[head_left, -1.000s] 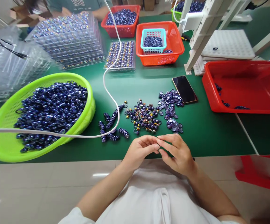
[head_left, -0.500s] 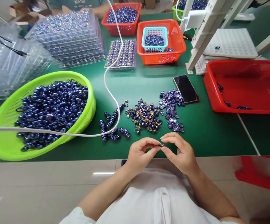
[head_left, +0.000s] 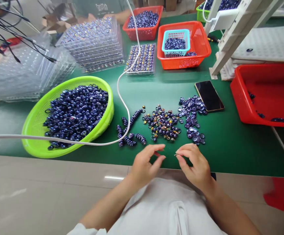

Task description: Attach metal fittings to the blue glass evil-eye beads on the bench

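My left hand (head_left: 145,163) is over the table's front edge, thumb and fingertips apart with nothing between them. To its right, my right hand (head_left: 195,164) pinches a tiny part (head_left: 176,154), too small to make out. Just beyond the hands lies a pile of small dark and gold pieces (head_left: 162,122). Dark blue round caps (head_left: 192,111) are spread to the right of that pile. On its left are short rows of stacked dark rings (head_left: 134,119). A green basket (head_left: 109,107) full of dark blue ringed pieces stands farther left.
A white cable (head_left: 122,89) crosses the basket and table. A phone (head_left: 209,95) lies beyond the caps. Red trays (head_left: 240,107) stand right and an orange basket (head_left: 200,60) behind. Clear trays (head_left: 102,49) are stacked at back left, near another person's arms. A metal post (head_left: 230,49) rises at right.
My hands have moved apart; my left fingers have opened, while the tiny part stays in my right fingertips. The whole view has shifted, with the table items now farther right.
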Demonstrator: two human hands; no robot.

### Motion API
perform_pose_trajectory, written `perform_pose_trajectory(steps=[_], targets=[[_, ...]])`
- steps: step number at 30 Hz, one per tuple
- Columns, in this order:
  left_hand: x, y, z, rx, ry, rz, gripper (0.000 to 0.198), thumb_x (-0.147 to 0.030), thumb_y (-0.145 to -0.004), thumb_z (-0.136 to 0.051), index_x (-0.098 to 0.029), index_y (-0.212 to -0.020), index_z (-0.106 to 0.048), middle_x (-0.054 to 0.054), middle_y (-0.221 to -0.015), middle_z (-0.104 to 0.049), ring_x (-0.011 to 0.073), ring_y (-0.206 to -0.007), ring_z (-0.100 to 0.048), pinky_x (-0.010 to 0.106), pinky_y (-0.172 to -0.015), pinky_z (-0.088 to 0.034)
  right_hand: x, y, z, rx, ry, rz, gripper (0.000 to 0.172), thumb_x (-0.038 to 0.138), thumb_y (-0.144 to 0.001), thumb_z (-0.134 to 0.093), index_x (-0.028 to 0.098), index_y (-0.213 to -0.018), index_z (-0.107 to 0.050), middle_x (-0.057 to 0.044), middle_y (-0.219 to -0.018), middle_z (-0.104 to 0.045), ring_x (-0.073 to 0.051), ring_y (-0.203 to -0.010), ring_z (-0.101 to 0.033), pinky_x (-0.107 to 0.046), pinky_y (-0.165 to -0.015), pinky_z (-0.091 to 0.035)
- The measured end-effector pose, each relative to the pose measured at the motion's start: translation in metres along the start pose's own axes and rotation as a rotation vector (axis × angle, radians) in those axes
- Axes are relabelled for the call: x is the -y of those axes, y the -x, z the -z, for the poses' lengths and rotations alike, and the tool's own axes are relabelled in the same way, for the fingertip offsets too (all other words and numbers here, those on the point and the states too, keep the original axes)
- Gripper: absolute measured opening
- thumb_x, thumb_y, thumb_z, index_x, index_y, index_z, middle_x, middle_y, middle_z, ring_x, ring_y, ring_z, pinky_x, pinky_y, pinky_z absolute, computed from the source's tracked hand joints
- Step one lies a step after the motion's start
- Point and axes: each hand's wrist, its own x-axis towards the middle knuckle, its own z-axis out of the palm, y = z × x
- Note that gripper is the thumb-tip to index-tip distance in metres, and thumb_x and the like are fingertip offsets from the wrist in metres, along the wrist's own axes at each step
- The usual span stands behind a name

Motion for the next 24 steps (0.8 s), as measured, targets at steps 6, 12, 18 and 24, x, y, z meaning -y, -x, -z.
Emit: perform_pose_trajectory(steps=[6,12,18,24], targets=[[0.022,-0.021,0.053,-0.011,-0.765,-0.318,0.023,-0.015,-0.09,-0.06,-0.015,-0.111,-0.07,0.016,-0.111,-0.065,0.0296,-0.102,-0.059,0.049,-0.09,-0.052,0.0,0.0,0.005,0.032,-0.071,-0.111,0.023,0.005,-0.092,-0.054,0.023,-0.107,-0.057,-0.006,-0.099,-0.067,-0.021,-0.097,-0.064,-0.038,-0.085,-0.051],[0.023,-0.036,0.06,0.122,-0.808,-0.367,0.013,-0.013,-0.093,-0.056,-0.015,-0.093,-0.069,0.011,-0.095,-0.067,0.0256,-0.09,-0.056,0.043,-0.082,-0.052,0.001,0.002,-0.002,0.058,-0.095,-0.095,0.023,0.005,-0.091,-0.055,0.023,-0.105,-0.057,-0.005,-0.098,-0.068,-0.02,-0.095,-0.064,-0.039,-0.084,-0.051],[0.021,-0.04,0.045,-0.031,-0.613,-0.458,0.006,-0.015,-0.091,-0.063,-0.018,-0.093,-0.068,0.008,-0.095,-0.07,0.0226,-0.091,-0.057,0.038,-0.082,-0.051,0.0,0.004,0.0,0.06,-0.096,-0.129,0.02,0.007,-0.092,-0.055,0.023,-0.103,-0.058,-0.005,-0.098,-0.069,-0.02,-0.094,-0.065,-0.036,-0.082,-0.052],[0.02,-0.041,0.032,-0.027,-0.602,-0.472,0.007,-0.016,-0.092,-0.061,-0.018,-0.094,-0.067,0.007,-0.086,-0.072,0.0215,-0.083,-0.057,0.036,-0.076,-0.05,0.005,0.004,0.004,0.061,-0.106,-0.155,0.019,0.007,-0.092,-0.055,0.023,-0.103,-0.058,-0.005,-0.098,-0.069,-0.019,-0.096,-0.066,-0.035,-0.084,-0.053]])
